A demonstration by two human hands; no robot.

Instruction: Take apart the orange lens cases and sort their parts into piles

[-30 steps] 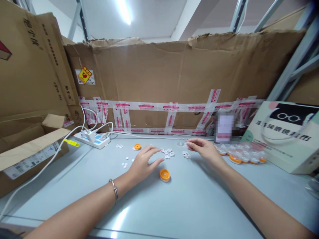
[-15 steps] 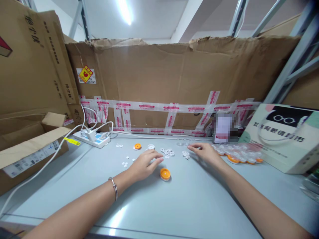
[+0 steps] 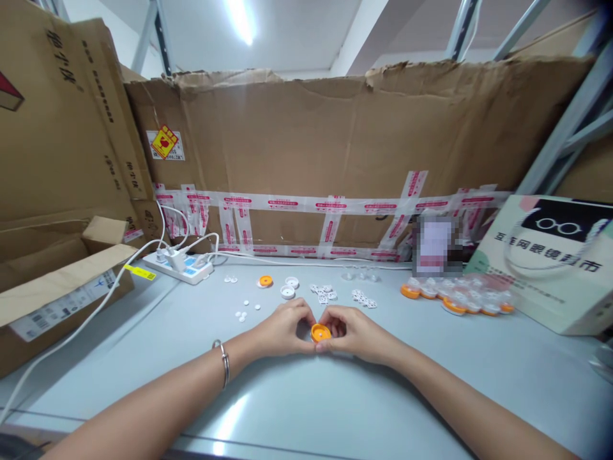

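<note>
An orange round plastic cap point(image 3: 320, 333) sits low between my two hands near the middle of the table, its open hollow side facing up. My left hand point(image 3: 286, 327) curls round its left side, thumb in front and fingers behind. From the right, my right hand point(image 3: 357, 331) pinches at the same cap, with its thumb at the front edge and its fingers bent; whether a small part is also in them is hidden. Behind the hands lie white round caps point(image 3: 288, 292), white patterned discs point(image 3: 324, 294) and more patterned discs point(image 3: 364, 299).
Small white dots point(image 3: 241, 316) and another orange cap point(image 3: 265, 281) lie to the left. Clear cups point(image 3: 360, 275) stand at the back. Stacked orange-and-clear pieces point(image 3: 457, 297) and a paper bag point(image 3: 541, 262) are at right, a power strip point(image 3: 184, 267) and open carton point(image 3: 62, 287) at left.
My right hand has come left and nearer from beside the clear cups to the orange cap. My left hand has shifted slightly right and nearer, closing round the cap and uncovering a white cap.
</note>
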